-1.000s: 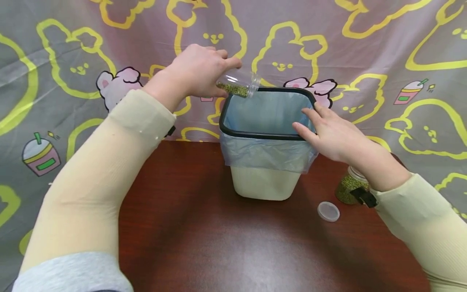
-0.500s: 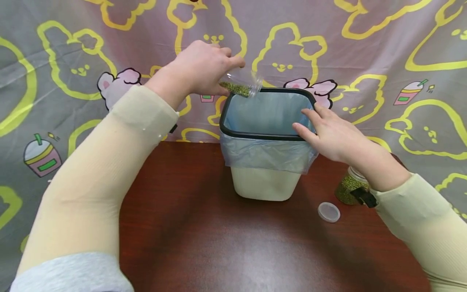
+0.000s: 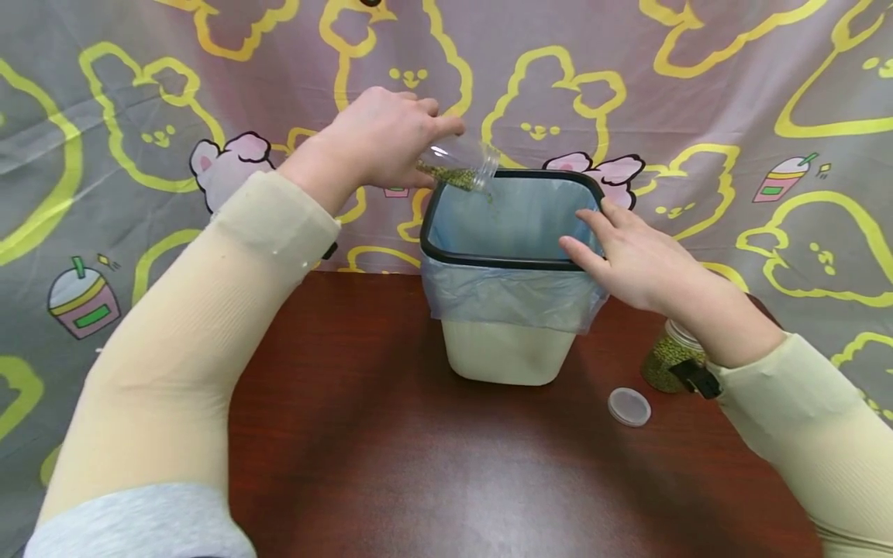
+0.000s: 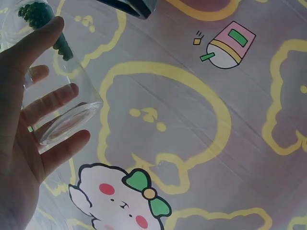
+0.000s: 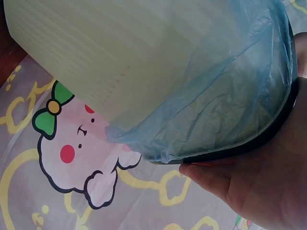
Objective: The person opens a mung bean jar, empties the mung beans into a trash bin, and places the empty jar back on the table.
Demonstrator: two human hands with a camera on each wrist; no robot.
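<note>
My left hand (image 3: 387,136) grips a clear plastic jar (image 3: 456,159) tipped on its side, its mouth over the left rim of the trash bin (image 3: 512,353). Green beans (image 3: 453,177) lie along the jar's lower side, and a few fall from its mouth. In the left wrist view the thumb and fingers wrap the jar (image 4: 86,91) near its base. Straight, spread fingers of my right hand (image 3: 642,252) rest on the bin's black rim (image 3: 502,261) at the right. A blue bag (image 3: 516,209) lines the bin and folds over outside.
Right of the bin, a second jar of green beans (image 3: 666,360) stands partly behind my right forearm. A round translucent lid (image 3: 629,407) lies on the dark red-brown table (image 3: 432,480). Behind the table hangs a patterned curtain (image 3: 279,77).
The tipped jar rises slightly, then comes back down with my left hand. Beans now fall from its mouth; none were seen falling before. My right hand and the bin stay in place.
</note>
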